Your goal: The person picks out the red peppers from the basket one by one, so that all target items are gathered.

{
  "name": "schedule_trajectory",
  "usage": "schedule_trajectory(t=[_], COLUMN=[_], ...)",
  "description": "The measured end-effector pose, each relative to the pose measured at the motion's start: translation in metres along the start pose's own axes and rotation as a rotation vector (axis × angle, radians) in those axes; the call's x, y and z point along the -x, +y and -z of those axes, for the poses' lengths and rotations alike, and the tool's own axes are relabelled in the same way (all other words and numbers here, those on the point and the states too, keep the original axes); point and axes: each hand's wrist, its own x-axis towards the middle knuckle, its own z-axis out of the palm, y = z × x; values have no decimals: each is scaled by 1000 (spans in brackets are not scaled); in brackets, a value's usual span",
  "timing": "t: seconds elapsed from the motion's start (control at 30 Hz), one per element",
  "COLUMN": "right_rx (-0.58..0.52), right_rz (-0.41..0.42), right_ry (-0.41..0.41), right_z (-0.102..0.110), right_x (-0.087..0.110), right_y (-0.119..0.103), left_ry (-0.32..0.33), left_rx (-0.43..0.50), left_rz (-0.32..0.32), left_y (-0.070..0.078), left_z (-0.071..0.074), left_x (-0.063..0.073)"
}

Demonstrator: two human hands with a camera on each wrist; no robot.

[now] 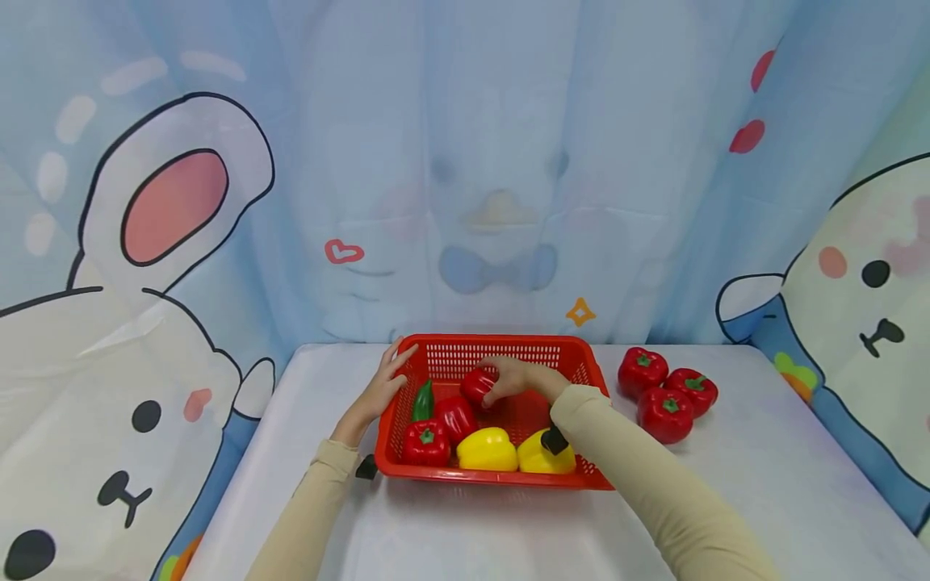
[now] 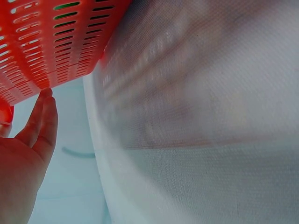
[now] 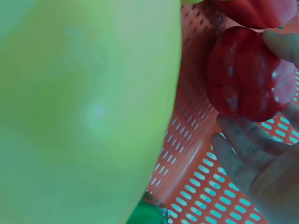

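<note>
A red perforated plastic basket (image 1: 494, 478) stands on the table. My left hand (image 1: 380, 387) is at its far left corner, fingers spread over the rim; in the left wrist view, straight fingers (image 2: 43, 123) touch the outer wall. Inside the basket, my right hand (image 1: 512, 379) holds a red bell pepper (image 1: 475, 386) between thumb and fingertips; the right wrist view shows this red bell pepper (image 3: 247, 77) close over the perforated wall. Beside it lie two other red bell peppers (image 1: 426, 443), a green cucumber-like vegetable (image 1: 423, 402) and two yellow bell peppers (image 1: 487, 450), one partly behind my right wrist.
Three red bell peppers (image 1: 664, 414) sit together on the white-covered table (image 1: 472, 537), right of the basket. A light blue curtain (image 1: 501, 161) with cartoon animals hangs behind the table. In the right wrist view, a shiny green thing (image 3: 148, 213) shows at the lower edge.
</note>
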Motion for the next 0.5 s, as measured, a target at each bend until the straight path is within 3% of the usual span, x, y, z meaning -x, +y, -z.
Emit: schedule_trajectory(t=[0.5], right_rx=[6], right_rz=[5], right_ry=[29], right_z=[-7], right_x=[-7], right_y=[-2], left_ry=[-13], left_rx=[6], left_rz=[18], left_y=[-1], left_z=[1], left_x=[-1])
